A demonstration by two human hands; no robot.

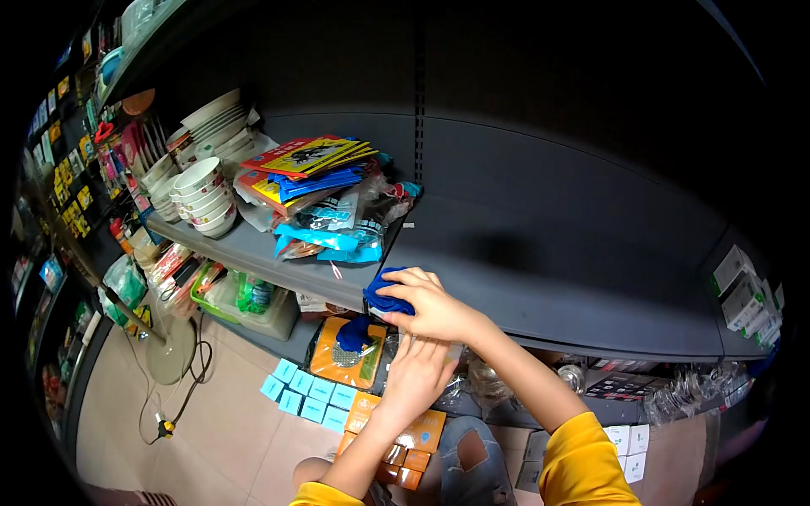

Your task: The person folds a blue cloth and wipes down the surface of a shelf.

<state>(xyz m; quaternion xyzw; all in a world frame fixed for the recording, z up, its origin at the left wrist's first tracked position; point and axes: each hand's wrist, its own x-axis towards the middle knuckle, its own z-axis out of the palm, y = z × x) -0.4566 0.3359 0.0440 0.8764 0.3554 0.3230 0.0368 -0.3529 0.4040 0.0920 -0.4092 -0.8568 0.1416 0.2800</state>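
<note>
A blue cloth (386,293) is held bunched in the curled fingers of the right hand (432,305), at the front edge of a grey shelf (540,261). The left hand (417,371) is placed just below; whether anything is gripped by its fingers cannot be told.

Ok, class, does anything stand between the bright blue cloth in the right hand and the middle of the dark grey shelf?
Nothing visible does. The right hand has the blue cloth at the front left of the grey shelf; the pile of red, yellow and blue packets lies off to the left.
</note>
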